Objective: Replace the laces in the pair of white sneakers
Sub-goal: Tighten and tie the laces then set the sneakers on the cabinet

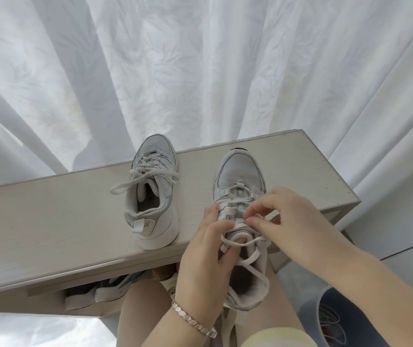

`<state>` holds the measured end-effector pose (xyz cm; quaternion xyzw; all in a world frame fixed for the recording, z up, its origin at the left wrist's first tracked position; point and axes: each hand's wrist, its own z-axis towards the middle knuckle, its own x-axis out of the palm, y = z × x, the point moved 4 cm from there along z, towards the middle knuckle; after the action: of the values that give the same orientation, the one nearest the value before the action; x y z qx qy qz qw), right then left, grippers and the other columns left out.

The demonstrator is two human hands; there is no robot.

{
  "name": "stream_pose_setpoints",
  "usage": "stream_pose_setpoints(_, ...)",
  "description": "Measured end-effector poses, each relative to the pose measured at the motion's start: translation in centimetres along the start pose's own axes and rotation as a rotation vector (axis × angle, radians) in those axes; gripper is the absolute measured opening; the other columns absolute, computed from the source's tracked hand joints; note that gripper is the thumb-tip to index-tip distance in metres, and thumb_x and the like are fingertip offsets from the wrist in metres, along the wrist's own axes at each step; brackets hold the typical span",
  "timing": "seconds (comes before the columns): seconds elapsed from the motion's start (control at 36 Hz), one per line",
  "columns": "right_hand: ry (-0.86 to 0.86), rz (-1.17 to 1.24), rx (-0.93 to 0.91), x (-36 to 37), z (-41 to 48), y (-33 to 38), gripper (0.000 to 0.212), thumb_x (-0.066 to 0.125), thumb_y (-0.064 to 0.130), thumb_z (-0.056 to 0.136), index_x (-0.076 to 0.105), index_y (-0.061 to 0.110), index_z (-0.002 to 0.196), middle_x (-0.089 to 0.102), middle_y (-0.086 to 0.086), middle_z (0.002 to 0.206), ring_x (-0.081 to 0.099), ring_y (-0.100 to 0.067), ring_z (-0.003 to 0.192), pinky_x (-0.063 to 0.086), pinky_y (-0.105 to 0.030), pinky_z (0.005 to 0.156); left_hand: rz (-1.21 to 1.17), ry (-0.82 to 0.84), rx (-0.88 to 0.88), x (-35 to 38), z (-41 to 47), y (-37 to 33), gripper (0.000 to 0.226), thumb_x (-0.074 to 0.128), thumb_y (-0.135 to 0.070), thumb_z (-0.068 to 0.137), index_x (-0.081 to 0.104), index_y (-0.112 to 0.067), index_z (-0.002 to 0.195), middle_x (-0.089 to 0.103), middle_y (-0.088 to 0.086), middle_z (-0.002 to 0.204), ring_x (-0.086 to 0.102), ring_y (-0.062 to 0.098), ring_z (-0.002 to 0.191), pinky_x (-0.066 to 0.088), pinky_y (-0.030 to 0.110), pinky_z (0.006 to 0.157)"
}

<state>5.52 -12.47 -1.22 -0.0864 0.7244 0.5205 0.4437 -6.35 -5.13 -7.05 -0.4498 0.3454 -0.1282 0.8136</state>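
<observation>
While the left hand (205, 259) grips the near sneaker (240, 176), whose toe rests on the tabletop (50, 216) edge, the fingers (257, 222) of the right hand (290, 221) pinch its lace (240, 244), soft and limp, likely best taken close to an eyelet; the other sneaker (150, 194) stands farther along the tabletop.

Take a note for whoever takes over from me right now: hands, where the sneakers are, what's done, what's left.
Left hand grips the near sneaker at its tongue; right hand pinches its lace at the upper eyelets.
Near sneaker: toe on the cabinet top, heel over the lap, lace loosened at the top.
Other sneaker: upright on the cabinet top, laced.
Done: nothing replaced that I can tell; no spare laces in view.
Left: probably unlace and relace both.
</observation>
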Motion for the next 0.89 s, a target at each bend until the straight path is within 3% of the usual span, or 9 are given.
stream_pose_setpoints(0.08,0.009,-0.051,-0.046,0.0,0.3,0.6,0.007,0.060,0.033,0.088,0.063,0.038,0.083,0.052,0.014,0.093,0.050,-0.001,0.084,0.039,-0.017,0.077,-0.005,0.014,-0.012,0.0,0.1,-0.1,0.023,0.044,-0.042,0.076,0.046,-0.042,0.098,0.031,-0.029,0.129,0.038,0.010,0.131,0.036,0.024,0.100)
stream_pose_setpoints(0.19,0.120,0.009,-0.054,-0.4,0.0,0.7,0.013,0.056,0.046,0.085,0.064,0.037,0.089,0.052,0.018,0.095,0.051,0.004,0.089,0.040,-0.017,0.082,-0.044,0.033,-0.082,-0.4,0.2,-0.1,0.024,0.046,-0.049,0.076,0.046,-0.052,0.100,0.034,-0.031,0.129,0.041,0.006,0.131,0.039,0.023,0.100)
stream_pose_setpoints(0.25,0.155,0.022,-0.040,-0.5,-0.6,0.5,0.013,0.061,0.050,0.079,0.060,0.041,0.089,0.049,0.023,0.095,0.047,0.011,0.093,0.037,-0.010,0.079,-0.063,0.034,-0.122,-0.6,0.3,-0.2,0.026,0.047,-0.051,0.075,0.044,-0.062,0.098,0.038,-0.033,0.128,0.047,0.004,0.126,0.045,0.020,0.094)
stream_pose_setpoints(0.31,0.148,-0.030,-0.023,-0.3,-1.3,0.1,0.019,0.066,0.051,0.075,0.052,0.045,0.086,0.046,0.027,0.095,0.041,0.018,0.096,0.035,-0.008,0.075,-0.075,0.013,-0.172,-0.9,0.5,-0.3,0.024,0.059,-0.043,0.079,0.048,-0.055,0.096,0.045,-0.026,0.130,0.056,-0.002,0.112,0.049,0.014,0.083)
stream_pose_setpoints(0.42,-0.036,-0.088,-0.055,0.2,-2.3,0.4,0.020,0.063,0.051,0.074,0.047,0.043,0.082,0.048,0.023,0.091,0.044,0.011,0.092,0.040,-0.011,0.074,-0.107,-0.047,-0.248,-1.0,0.7,-0.2,0.025,0.064,-0.019,0.084,0.048,-0.037,0.092,0.061,-0.005,0.125,0.064,-0.003,0.090,0.047,0.008,0.067)
stream_pose_setpoints(0.58,-0.366,-0.369,-0.143,1.6,-2.4,1.0,0.036,0.085,0.031,0.055,0.059,0.022,0.078,0.054,0.008,0.075,0.056,-0.012,0.058,0.025,-0.008,0.049,-0.053,0.019,-0.197,-0.5,1.0,-1.1,0.018,0.057,-0.031,0.086,0.046,-0.041,0.096,0.063,0.000,0.123,0.066,0.014,0.085,0.050,0.019,0.067)
stream_pose_setpoints(0.67,-0.508,-0.362,-0.170,1.8,-2.4,0.8,0.032,0.088,0.023,0.054,0.064,0.017,0.074,0.057,0.002,0.072,0.055,-0.017,0.046,0.033,-0.019,0.042,-0.019,0.012,-0.155,-0.5,0.9,-1.1,0.015,0.049,-0.033,0.092,0.044,-0.044,0.101,0.067,0.014,0.105,0.064,0.026,0.088,0.045,0.019,0.068)
stream_pose_setpoints(0.81,-0.591,-0.238,-0.282,1.7,-2.4,1.0,0.007,0.069,0.014,0.067,0.063,0.011,0.070,0.067,0.002,0.079,0.058,-0.015,0.050,0.045,-0.024,0.042,-0.016,0.023,-0.111,-0.1,1.0,-1.2,0.027,0.044,-0.045,0.084,0.044,-0.039,0.111,0.065,0.006,0.102,0.062,0.019,0.095,0.044,0.011,0.074)
stream_pose_setpoints(0.89,-0.595,-0.168,-0.358,1.9,-2.8,0.8,0.016,0.054,0.019,0.075,0.064,0.007,0.074,0.071,0.000,0.089,0.058,-0.010,0.070,0.047,-0.016,0.055,-0.035,0.014,-0.091,-0.2,1.0,-1.3,0.028,0.040,-0.049,0.077,0.040,-0.045,0.104,0.061,-0.007,0.114,0.061,0.008,0.103,0.047,0.012,0.080)
